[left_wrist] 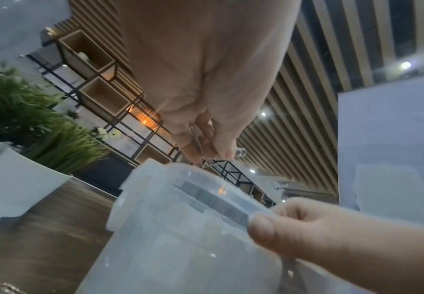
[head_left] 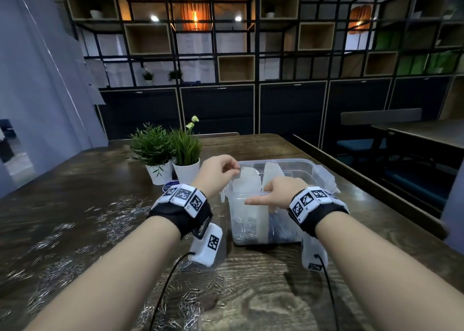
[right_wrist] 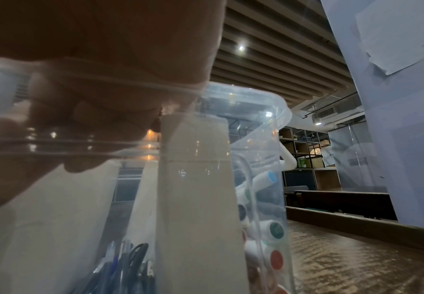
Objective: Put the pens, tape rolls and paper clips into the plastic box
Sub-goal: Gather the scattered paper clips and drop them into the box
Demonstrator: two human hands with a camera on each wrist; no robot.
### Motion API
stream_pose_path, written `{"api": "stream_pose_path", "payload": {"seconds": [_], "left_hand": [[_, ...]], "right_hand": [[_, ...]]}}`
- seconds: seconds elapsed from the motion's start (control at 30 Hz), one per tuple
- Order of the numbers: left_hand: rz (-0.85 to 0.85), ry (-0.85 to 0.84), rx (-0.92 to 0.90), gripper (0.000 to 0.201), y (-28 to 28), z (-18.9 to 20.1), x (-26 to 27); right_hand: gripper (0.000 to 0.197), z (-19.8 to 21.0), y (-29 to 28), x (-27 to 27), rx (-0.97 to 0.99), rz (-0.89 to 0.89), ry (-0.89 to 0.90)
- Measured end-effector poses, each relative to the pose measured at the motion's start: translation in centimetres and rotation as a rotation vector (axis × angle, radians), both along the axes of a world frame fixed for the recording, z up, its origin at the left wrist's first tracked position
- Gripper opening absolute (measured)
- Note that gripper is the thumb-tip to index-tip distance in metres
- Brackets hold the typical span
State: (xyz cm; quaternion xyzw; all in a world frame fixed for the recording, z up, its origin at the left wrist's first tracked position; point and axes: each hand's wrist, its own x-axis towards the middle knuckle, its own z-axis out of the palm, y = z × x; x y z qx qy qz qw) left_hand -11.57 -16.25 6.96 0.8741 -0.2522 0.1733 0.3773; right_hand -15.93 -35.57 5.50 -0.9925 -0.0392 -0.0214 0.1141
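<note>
The clear, rectangular plastic box (head_left: pixel 296 166) stands open-topped on the dark, wood-grained surface (head_left: pixel 276 280), toward its right side. Its near rim sits under the right hand (head_left: pixel 276 192), and its right wall stands near the surface's right edge, beyond which a dark bench runs alongside. Pale upright divider sheets (head_left: pixel 244 180) split the box into compartments: a heap of silver paper clips (head_left: pixel 244 226) fills the near-left one, dark pens (right_wrist: pixel 120 264) stand in the middle one, and white markers with coloured end caps (right_wrist: pixel 273 228) lie against the right wall.

The left hand (head_left: pixel 217 170) hovers above the box's far-left corner, its fingertips (left_wrist: pixel 200 151) curled together in a pinching grip on a thin silver paper clip (left_wrist: pixel 198 143). The right hand's grip is on the near rim, thumb outside along the wall and fingers hooked over inside.

Loose silver paper clips (head_left: pixel 62 263) lie scattered across the left and near parts of the surface. Two green plants in white pots (head_left: pixel 173 165) stand just left of the box's far end, close beside the left hand, with a round dark-blue item partly hidden at their base. The surface's far-right stretch behind the box is bare wood.

No brand or lettering is readable; the white wrist bands (head_left: pixel 183 196) carry only black-and-white square marker patterns.

Behind stands a black metal-framed shelving wall (head_left: pixel 236 42) with wooden cube inserts, dark cabinets below, a warm orange lamp, and a slatted ceiling with spot lights.
</note>
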Motion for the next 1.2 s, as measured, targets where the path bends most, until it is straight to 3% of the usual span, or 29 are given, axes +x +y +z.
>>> {"api": "stream_pose_path", "payload": {"seconds": [0.13,0.2,0.3,0.4,0.53,0.67,0.83,1.07,1.2], "left_hand": [[-0.006,0.085,0.262,0.024,-1.8,-0.7,1.4],[0.004,0.098,0.327,0.028,-2.0,-0.8,1.9],[-0.034,0.116,0.237,0.023,-1.6,-0.6,2.3],[-0.015,0.088,0.108,0.022,-0.9,-0.2,2.1],[0.2,0.093,0.006,0.028,1.6,-0.9,2.7],[0.395,0.31,0.189,0.036,5.6,-4.7,4.8],[0.45,0.435,0.423,0.054,7.6,-9.5,6.7],[0.511,0.532,0.602,0.066,7.2,-11.3,9.1],[0.5,0.573,0.714,0.059,6.9,-11.8,9.8]], "right_hand": [[0.085,0.1,0.0,-0.2,-0.014,0.0,0.007],[0.079,0.3,0.0,-0.3,-0.016,0.002,0.015],[0.07,0.4,-0.2,-0.3,-0.003,0.016,0.007],[0.073,0.4,-0.3,-0.2,-0.013,0.024,0.001],[0.083,0.3,-0.6,0.6,-0.015,0.022,-0.005],[0.08,0.2,-0.7,1.4,-0.004,0.021,0.006],[0.07,0.3,-0.8,2.4,0.012,0.022,0.019],[0.06,0.4,-1.2,4.2,0.021,0.025,0.036],[0.062,0.5,-1.2,5.0,0.015,0.028,0.027]]}}
